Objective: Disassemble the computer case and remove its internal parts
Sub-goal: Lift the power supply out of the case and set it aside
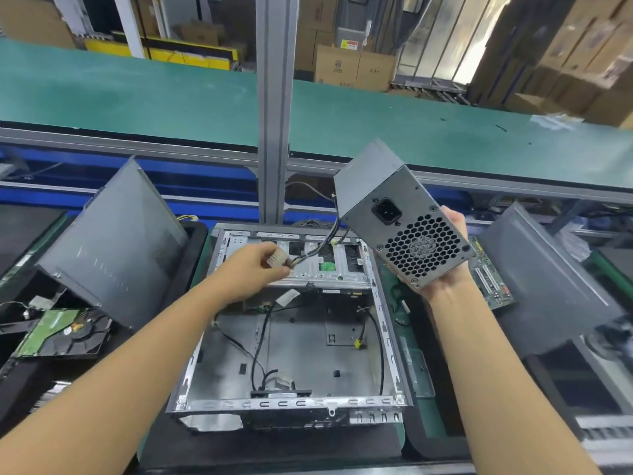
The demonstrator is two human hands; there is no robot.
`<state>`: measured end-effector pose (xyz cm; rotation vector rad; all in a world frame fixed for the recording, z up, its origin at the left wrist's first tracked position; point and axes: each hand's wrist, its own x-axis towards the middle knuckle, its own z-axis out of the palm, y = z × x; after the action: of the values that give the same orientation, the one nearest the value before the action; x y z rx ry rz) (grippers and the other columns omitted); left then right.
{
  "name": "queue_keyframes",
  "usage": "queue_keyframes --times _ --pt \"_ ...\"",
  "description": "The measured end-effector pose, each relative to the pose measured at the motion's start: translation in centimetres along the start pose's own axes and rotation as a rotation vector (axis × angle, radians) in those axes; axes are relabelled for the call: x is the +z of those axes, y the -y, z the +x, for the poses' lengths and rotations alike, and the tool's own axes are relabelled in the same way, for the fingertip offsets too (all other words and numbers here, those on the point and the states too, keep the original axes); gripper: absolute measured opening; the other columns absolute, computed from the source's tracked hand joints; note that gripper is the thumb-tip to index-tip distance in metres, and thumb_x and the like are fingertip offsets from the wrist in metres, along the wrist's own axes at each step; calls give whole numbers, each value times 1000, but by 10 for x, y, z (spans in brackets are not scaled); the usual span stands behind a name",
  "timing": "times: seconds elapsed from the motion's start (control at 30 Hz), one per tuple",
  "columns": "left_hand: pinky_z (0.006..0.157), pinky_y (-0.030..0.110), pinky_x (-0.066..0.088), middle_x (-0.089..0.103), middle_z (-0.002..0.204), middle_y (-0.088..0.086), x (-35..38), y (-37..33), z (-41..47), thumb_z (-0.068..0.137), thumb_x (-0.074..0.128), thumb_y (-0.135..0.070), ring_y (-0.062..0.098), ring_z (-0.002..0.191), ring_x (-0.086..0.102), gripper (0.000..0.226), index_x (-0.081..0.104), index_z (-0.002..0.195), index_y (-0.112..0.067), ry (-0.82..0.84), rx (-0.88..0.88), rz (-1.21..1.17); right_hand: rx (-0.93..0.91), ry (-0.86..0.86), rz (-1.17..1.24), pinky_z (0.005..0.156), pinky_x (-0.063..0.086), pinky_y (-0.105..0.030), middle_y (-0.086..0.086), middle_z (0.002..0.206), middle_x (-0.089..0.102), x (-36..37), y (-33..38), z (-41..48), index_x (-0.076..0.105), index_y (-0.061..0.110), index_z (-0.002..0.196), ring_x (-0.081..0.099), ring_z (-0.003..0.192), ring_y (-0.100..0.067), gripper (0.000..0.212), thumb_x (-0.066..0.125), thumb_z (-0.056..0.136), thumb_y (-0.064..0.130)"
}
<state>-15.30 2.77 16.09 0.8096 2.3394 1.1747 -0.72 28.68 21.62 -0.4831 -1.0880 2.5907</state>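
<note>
Head view. Item 1: computer case (274,403), open-topped, lying centre frame toward 6 o'clock, loose black wires inside. Item 2: power supply (404,217), out of the case and raised at its 1 o'clock, fan grille facing the camera; right hand (445,279) grips it from beneath, fingers wrapped round the far side. Item 3: cream connector (276,258) on the supply's cable (334,231), pinched by left hand (250,272) above the case's 12 o'clock end. Item 4: motherboard (491,281), at the case's 3 o'clock.

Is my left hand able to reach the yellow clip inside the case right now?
Probably not at once: the left hand pinches the connector of the power supply. The case is open on top, nothing covers the yellow clip, so the way is free once it lets go.
</note>
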Motion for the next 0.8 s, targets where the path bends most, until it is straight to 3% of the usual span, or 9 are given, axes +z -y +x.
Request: queue_keyframes --times 0.07,0.17,0.27,0.37,0.5,0.57,0.63,0.7,0.8 --pt "79 33 59 75 95 1 6 -5 9 89 72 -19 21 92 71 10 70 96 -25 -64 -40 -209 -78 -2 -31 73 54 -34 1 87 69 -5 13 -4 70 23 82 64 73 -19 33 50 88 50" --pt "75 27 58 72 106 9 19 -18 26 97 62 -11 18 93 73 16 65 111 -18 -163 -128 -579 -130 -56 -111 64 56 -31 -4 89 74 -18 35 -10 76 20 91 68 70 -21 35 49 91 43" --pt "76 28 57 71 104 4 30 -39 49 101 56 -17 14 91 73 17 62 117 -13 -345 -153 -658 -72 -157 -336 62 55 -32 -6 92 73 -27 54 -22 72 19 101 70 71 -24 43 64 76 52" --pt "64 22 57 74 93 -1 35 -69 72 100 56 -18 3 78 72 16 70 97 -23 -440 -87 -664 -90 -147 -511 49 54 -28 1 75 75 -35 67 -33 80 28 74 71 61 -19 32 62 80 54" --pt "81 32 52 68 112 -2 66 -94 95 101 51 -16 13 100 66 20 70 103 -23 -204 -154 -597 -78 -143 -526 50 56 -27 4 77 77 -40 72 -44 80 38 67 74 65 -16 33 58 89 50" --pt "81 33 49 69 107 -1 86 -94 95 98 51 -14 14 94 62 22 72 102 -20 -262 -145 -472 -145 -147 -507 50 55 -26 8 77 76 -43 75 -46 78 40 73 74 65 -13 27 58 90 45" --pt "67 31 48 69 89 1 98 -90 88 94 51 -15 16 74 63 23 74 95 -13 -261 -177 -480 -200 -167 -482 48 53 -24 9 75 75 -41 82 -47 71 32 92 73 63 -11 19 55 95 41" --pt "53 27 41 66 77 6 102 -90 84 93 47 -24 15 55 61 25 68 87 -11 -34 -261 -597 -240 -155 -478 49 53 -24 9 73 73 -34 91 -48 61 23 102 71 63 -11 18 50 99 38" --pt "80 42 51 72 111 19 96 -106 87 98 32 -51 32 96 72 58 71 111 -10 533 -331 -877 -243 -145 -505 50 54 -24 6 75 74 -21 101 -54 70 26 91 71 63 -12 26 50 99 39"
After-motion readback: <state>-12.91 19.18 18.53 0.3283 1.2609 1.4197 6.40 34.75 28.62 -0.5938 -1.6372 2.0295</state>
